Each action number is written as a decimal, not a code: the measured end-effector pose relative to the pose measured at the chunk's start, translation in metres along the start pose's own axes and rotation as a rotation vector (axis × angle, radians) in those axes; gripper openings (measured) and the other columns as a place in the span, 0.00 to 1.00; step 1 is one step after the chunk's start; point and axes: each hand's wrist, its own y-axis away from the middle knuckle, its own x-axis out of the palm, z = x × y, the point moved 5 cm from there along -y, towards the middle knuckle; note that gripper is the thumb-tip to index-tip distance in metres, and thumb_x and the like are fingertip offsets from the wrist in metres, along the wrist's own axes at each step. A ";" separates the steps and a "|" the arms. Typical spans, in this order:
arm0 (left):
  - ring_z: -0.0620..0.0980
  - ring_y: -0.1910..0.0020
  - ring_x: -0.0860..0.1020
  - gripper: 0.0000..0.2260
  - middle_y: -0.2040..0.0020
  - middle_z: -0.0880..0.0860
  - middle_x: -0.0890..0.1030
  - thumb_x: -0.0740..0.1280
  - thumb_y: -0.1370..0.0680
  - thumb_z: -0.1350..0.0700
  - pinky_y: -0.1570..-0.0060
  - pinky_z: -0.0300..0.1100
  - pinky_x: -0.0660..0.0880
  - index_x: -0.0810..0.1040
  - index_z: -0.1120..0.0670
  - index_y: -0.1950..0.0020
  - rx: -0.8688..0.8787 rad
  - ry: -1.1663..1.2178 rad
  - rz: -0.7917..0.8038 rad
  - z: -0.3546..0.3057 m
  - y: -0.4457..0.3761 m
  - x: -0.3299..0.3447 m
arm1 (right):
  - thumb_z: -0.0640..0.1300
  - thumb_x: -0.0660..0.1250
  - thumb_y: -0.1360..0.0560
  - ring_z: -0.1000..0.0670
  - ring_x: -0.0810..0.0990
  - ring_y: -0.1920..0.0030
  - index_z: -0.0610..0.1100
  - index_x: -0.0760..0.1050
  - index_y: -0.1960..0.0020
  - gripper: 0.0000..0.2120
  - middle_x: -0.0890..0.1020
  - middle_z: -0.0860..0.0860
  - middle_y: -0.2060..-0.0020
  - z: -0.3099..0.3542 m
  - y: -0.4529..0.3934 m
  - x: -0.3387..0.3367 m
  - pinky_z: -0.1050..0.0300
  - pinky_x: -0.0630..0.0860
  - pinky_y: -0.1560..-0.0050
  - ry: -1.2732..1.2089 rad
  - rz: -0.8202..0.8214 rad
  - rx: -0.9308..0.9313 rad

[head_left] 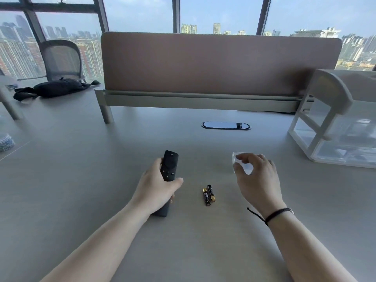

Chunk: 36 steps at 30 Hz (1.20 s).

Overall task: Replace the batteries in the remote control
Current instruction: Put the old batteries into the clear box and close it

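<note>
My left hand (157, 189) grips a slim black remote control (169, 166), button side up, its far end pointing away from me; its lower end rests on the grey desk (81, 180). Two black-and-gold batteries (209, 194) lie side by side on the desk between my hands. My right hand (258, 178) hovers over a small clear plastic box (242, 159), fingers curled on its near edge; whether it grips the box is unclear.
A brown divider panel (219, 64) closes off the desk's far side, with an oval cable port (225, 125) in front of it. A clear drawer unit (341, 127) stands at the right. A black bag (55, 88) and a mesh chair (61, 60) sit far left.
</note>
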 end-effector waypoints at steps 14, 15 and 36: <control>0.58 0.33 0.72 0.31 0.32 0.56 0.76 0.61 0.21 0.45 0.40 0.50 0.69 0.55 0.53 0.21 0.023 -0.916 -0.195 0.012 -0.015 -0.029 | 0.58 0.66 0.27 0.46 0.62 0.27 0.62 0.68 0.30 0.25 0.67 0.53 0.29 -0.011 0.002 0.012 0.45 0.60 0.30 0.403 0.268 -0.067; 0.58 0.33 0.72 0.31 0.33 0.55 0.77 0.62 0.21 0.45 0.40 0.50 0.69 0.57 0.53 0.22 0.041 -0.928 -0.216 0.010 -0.014 -0.030 | 0.56 0.66 0.27 0.46 0.63 0.29 0.62 0.69 0.31 0.24 0.68 0.53 0.29 -0.007 0.004 0.014 0.46 0.62 0.32 0.402 0.272 -0.106; 0.46 0.22 0.57 0.34 0.19 0.49 0.57 0.68 0.25 0.52 0.26 0.44 0.58 0.59 0.47 0.22 0.345 -0.423 0.185 0.001 -0.028 0.047 | 0.47 0.75 0.30 0.47 0.79 0.44 0.55 0.82 0.43 0.16 0.84 0.58 0.44 0.017 0.004 0.036 0.58 0.71 0.48 0.112 0.282 -0.443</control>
